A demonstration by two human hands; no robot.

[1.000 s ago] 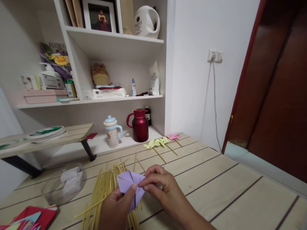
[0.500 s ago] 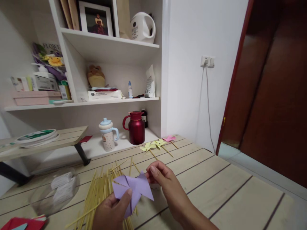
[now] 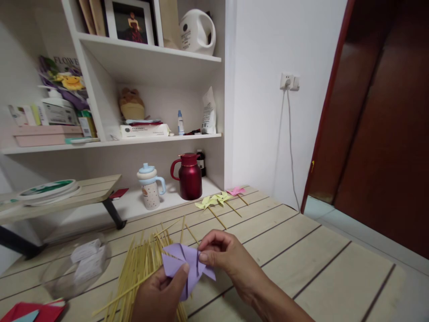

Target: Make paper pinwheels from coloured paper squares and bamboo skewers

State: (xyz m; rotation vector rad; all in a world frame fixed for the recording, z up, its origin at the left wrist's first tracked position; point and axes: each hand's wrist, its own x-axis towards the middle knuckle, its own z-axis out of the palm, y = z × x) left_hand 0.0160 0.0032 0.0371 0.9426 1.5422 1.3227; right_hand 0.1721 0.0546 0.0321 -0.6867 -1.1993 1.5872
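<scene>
A purple paper pinwheel (image 3: 176,264) is held between both hands above the slatted table. My left hand (image 3: 162,288) grips it from below left, thumb pressed on its middle. My right hand (image 3: 223,255) pinches a blade at the upper right between thumb and fingers. Under and behind the left hand lies a loose bundle of thin yellow sticks (image 3: 134,264). Farther back, two pale yellow paper pinwheels (image 3: 208,202) and a pink paper pinwheel (image 3: 236,191) lie on the table, each on a stick.
A clear round container (image 3: 53,281) with white packets (image 3: 89,266) is at the left, with folded red paper (image 3: 36,311) in the near corner. A low stand (image 3: 97,185) bears stacked plates. Behind are a speckled tumbler (image 3: 150,192), a red thermos jug (image 3: 190,176) and shelves.
My right hand has closed from beside the pinwheel onto its right blade, bending it inward. The pinwheel and left hand have shifted slightly right.
</scene>
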